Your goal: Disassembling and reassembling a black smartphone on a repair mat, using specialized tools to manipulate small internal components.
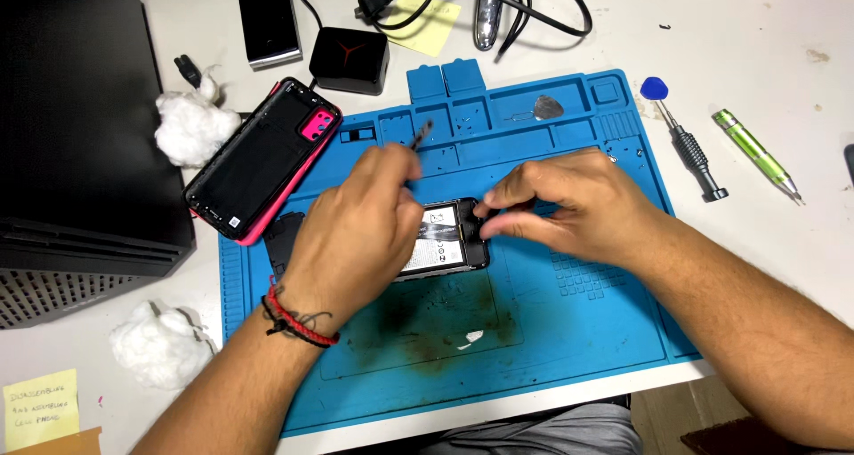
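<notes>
Bright, even overhead light; my hands cast only soft shadows on the tabletop [756,55], and everything looks sharp.

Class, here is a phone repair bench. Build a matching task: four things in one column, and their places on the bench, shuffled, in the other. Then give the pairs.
Things:
1. opened phone
2. pink phone back cover
3. green pen-shaped tool
4. yellow sticky note

Places:
A. on the white table, right of the blue mat
B. at the top, under the black cables
C. mid-mat, between the left hand and right hand
D. across the mat's upper left corner

Pairs: 1-C, 2-D, 3-A, 4-B
</notes>
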